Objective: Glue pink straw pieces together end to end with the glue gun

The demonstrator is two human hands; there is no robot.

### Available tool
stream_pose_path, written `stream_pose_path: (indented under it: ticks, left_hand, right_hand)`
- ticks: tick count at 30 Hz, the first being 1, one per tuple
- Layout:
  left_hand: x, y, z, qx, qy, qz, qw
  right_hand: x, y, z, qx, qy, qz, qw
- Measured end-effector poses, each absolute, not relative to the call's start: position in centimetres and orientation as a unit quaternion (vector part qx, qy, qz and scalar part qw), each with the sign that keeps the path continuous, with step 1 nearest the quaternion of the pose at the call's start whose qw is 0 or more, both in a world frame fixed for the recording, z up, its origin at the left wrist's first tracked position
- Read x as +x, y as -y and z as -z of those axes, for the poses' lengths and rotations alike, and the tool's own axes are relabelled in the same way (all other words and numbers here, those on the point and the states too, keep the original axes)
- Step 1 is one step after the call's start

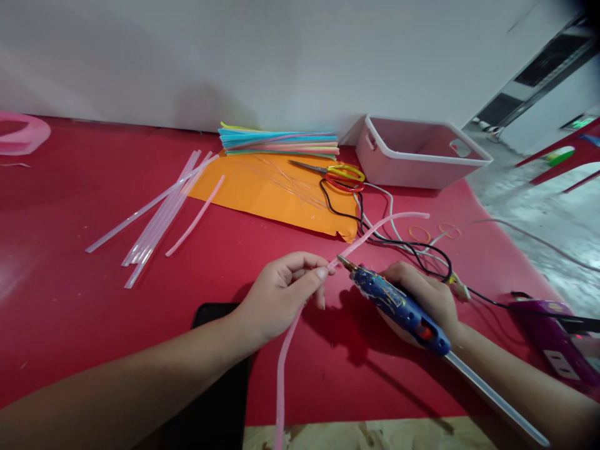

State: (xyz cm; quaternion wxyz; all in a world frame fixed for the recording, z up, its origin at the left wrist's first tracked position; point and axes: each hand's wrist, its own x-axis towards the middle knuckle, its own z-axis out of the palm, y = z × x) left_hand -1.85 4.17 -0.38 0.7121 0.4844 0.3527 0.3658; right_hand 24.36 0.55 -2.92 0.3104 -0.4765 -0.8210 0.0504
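My left hand (285, 290) pinches a long pink pipe cleaner (282, 375) between thumb and fingers. One end of it hangs down past the table's front edge; the other curves up to the right. Wrapped round a blue hot glue gun (398, 309) is my right hand (424, 294). The gun's metal nozzle is at the pipe cleaner, just right of my left fingertips; whether it touches, I cannot tell. A clear glue stick (497, 397) sticks out of the gun's back end.
On the red table (84, 325) lie glue sticks (162, 215), a short pink piece (195, 215), an orange envelope (276, 187), coloured pipe cleaners (281, 140), scissors (344, 176) and tangled cords (398, 240). A plastic bin (407, 164), purple power strip (555, 340) and black flat object (213, 400) stand around.
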Motion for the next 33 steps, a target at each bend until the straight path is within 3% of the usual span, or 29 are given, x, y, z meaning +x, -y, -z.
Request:
stream_pose_path:
  ticks: [33]
  left_hand:
    - [-1.87, -4.04, 0.03, 0.495, -0.374, -0.352, 0.701]
  right_hand:
    - [24.01, -0.79, 2.13, -0.495, 0.813, -0.037, 0.305]
